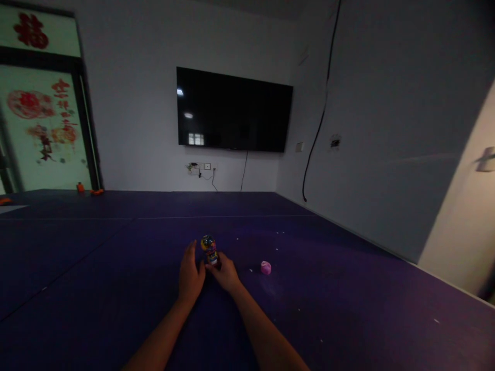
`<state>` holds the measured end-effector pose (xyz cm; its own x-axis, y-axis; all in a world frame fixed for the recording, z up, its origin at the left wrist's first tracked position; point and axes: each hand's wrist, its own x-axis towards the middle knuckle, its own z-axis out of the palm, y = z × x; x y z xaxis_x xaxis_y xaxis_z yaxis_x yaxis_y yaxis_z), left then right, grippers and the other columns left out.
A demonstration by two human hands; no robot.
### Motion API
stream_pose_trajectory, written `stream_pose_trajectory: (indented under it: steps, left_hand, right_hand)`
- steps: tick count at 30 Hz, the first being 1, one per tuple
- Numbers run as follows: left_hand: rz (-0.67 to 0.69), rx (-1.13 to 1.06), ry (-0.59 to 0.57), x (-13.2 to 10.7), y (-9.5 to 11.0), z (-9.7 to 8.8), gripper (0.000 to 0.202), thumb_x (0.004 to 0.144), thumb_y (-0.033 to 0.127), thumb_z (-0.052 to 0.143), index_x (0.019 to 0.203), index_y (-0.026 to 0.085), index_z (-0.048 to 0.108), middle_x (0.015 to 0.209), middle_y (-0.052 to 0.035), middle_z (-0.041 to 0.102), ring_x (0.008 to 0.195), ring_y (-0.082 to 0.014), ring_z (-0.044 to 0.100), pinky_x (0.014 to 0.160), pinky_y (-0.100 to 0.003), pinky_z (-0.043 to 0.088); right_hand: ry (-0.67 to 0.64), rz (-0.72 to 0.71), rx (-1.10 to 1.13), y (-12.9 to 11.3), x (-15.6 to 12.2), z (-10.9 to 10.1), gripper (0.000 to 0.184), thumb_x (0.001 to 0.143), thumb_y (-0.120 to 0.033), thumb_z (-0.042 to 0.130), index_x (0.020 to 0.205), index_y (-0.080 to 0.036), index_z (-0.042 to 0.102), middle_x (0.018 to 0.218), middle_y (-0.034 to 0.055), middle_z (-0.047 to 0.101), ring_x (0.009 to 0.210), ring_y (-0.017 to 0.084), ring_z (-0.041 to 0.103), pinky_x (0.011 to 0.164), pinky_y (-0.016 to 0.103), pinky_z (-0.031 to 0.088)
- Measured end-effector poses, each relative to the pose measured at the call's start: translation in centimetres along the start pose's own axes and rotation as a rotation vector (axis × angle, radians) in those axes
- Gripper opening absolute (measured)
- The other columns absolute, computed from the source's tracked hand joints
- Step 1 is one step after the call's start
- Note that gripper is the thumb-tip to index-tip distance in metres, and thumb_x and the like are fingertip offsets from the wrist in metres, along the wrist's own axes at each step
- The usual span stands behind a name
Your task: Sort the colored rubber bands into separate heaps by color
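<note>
A small, colourful container-like object [210,249] with a rounded, shiny dark top and a patterned body stands slightly tilted in front of me. My right hand [226,273] pinches its lower part between thumb and fingers. To its left, my left hand [191,273] is open, with fingers stretched forward and the thumb near the object's base. Whether the left thumb touches it, I cannot tell. Right of my right hand lies a small pink lump [265,267], with its kind too small to make out.
The dark purple surface [348,309] bears several scattered white specks. Small orange items [80,187] sit at its far left edge, by a door with red lettering [42,118]. A television [234,111] hangs on the wall ahead; a black cable [319,129] dangles at the right.
</note>
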<state>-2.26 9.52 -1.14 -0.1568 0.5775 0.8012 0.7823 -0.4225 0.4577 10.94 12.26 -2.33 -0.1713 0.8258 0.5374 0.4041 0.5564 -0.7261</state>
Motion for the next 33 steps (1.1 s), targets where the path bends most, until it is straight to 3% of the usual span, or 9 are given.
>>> stream_pose_trajectory:
  steps: [3,6,14,26,30,33]
  left_hand:
    - [-0.082,-0.122,-0.143,-0.1,-0.4,0.0,0.030,0.088,0.025,0.041,0.110,0.016,0.060,0.108,-0.0131,0.066,0.103,-0.0271,0.061,0.090,-0.046,0.047]
    - [-0.080,-0.164,-0.218,-0.1,-0.3,-0.1,0.030,0.090,0.031,0.038,0.093,0.018,0.065,0.091,-0.0093,0.070,0.088,-0.0246,0.066,0.083,-0.041,0.051]
    - [-0.077,-0.247,-0.329,0.0,0.5,0.0,0.039,0.087,0.042,0.046,0.113,0.017,0.060,0.110,-0.0115,0.067,0.102,-0.0249,0.063,0.091,-0.041,0.047]
    - [-0.118,-0.255,-0.349,0.1,0.6,-0.2,0.035,0.086,0.041,0.050,0.111,0.018,0.060,0.105,-0.0101,0.069,0.099,-0.0247,0.064,0.089,-0.039,0.048]
    - [-0.109,-0.235,-0.312,0.0,0.4,0.0,0.034,0.086,0.039,0.050,0.111,0.018,0.060,0.106,-0.0103,0.069,0.100,-0.0244,0.064,0.089,-0.039,0.048]
    - [-0.086,-0.228,-0.283,0.0,0.3,0.2,0.034,0.087,0.039,0.050,0.111,0.018,0.059,0.106,-0.0107,0.068,0.099,-0.0241,0.064,0.089,-0.039,0.048]
  right_hand:
    - [-0.038,-0.007,0.092,0.0,-0.2,0.0,0.022,0.079,-0.035,0.062,0.095,-0.020,0.057,0.080,0.0025,0.067,0.071,0.018,0.063,0.065,0.026,0.048]
    - [-0.055,-0.012,0.127,-0.1,-0.3,0.0,0.023,0.081,-0.034,0.060,0.098,-0.020,0.055,0.081,0.0031,0.067,0.073,0.018,0.064,0.067,0.028,0.049]
    - [0.001,0.004,0.112,-0.6,-0.2,-0.3,0.020,0.082,-0.028,0.055,0.099,-0.019,0.056,0.090,0.0059,0.067,0.083,0.020,0.065,0.075,0.031,0.050]
    - [-0.003,-0.011,0.060,-1.2,-0.2,-0.8,0.025,0.076,-0.022,0.060,0.100,-0.019,0.060,0.093,0.0065,0.070,0.085,0.021,0.066,0.077,0.032,0.051]
    - [-0.008,0.002,0.059,-1.2,-0.2,-0.7,0.035,0.070,-0.016,0.060,0.104,-0.020,0.059,0.093,0.0049,0.070,0.083,0.021,0.066,0.076,0.032,0.052]
    - [0.010,-0.043,0.100,-1.0,-0.1,-0.6,0.052,0.068,-0.016,0.061,0.120,-0.021,0.052,0.108,0.0060,0.066,0.097,0.021,0.063,0.086,0.034,0.049]
